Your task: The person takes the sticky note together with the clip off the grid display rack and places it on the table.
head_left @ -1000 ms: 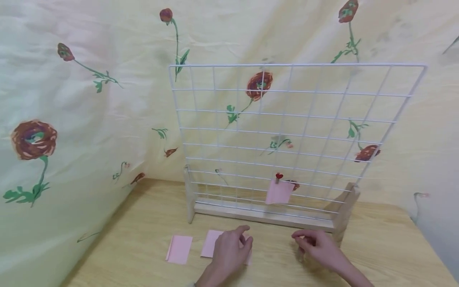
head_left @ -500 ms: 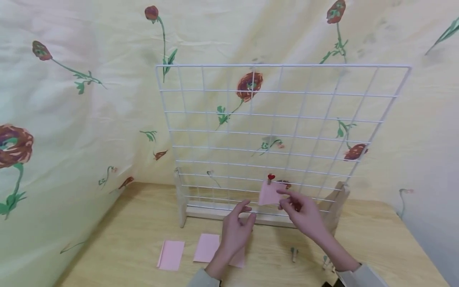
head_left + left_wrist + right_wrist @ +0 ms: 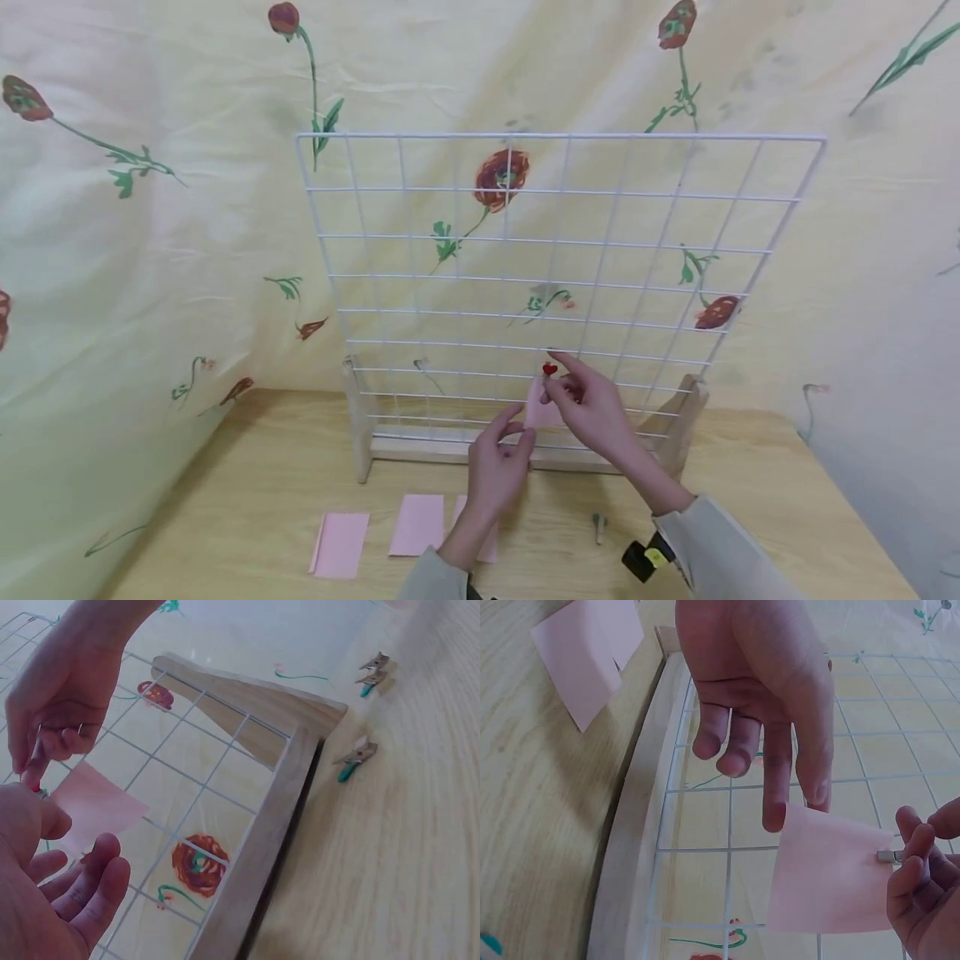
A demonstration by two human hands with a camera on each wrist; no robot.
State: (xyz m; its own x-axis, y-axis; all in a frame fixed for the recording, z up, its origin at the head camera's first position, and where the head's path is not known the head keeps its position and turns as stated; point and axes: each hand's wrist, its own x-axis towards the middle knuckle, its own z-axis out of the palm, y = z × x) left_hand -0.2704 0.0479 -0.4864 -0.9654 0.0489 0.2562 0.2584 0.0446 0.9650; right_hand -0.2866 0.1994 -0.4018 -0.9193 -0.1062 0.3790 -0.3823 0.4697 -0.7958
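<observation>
A pink paper note (image 3: pixel 534 410) hangs on the lower part of a white wire grid (image 3: pixel 568 135), under a small clothespin with a red heart (image 3: pixel 550 369). At that clothespin, my right hand (image 3: pixel 596 414) pinches with thumb and fingers; in the right wrist view its fingers meet around the clip (image 3: pixel 889 856). My left hand (image 3: pixel 497 473) is by the note's lower left corner, fingers extended and thumb apart from the index finger. Seen from the right wrist, those fingertips are right at the paper's edge (image 3: pixel 786 825); whether they touch it I cannot tell.
Three pink notes lie on the wooden table: one at left (image 3: pixel 339 546), one in the middle (image 3: pixel 417 525), one partly behind my left arm (image 3: pixel 489 546). Green-tipped clothespins (image 3: pixel 356 759) lie right of the hands. Wooden feet (image 3: pixel 362 425) support the grid. Floral cloth hangs behind.
My right hand has risen from the clothespins on the table to the hanging note's heart clothespin. My left hand has moved up from the notes on the table to the hanging note's corner.
</observation>
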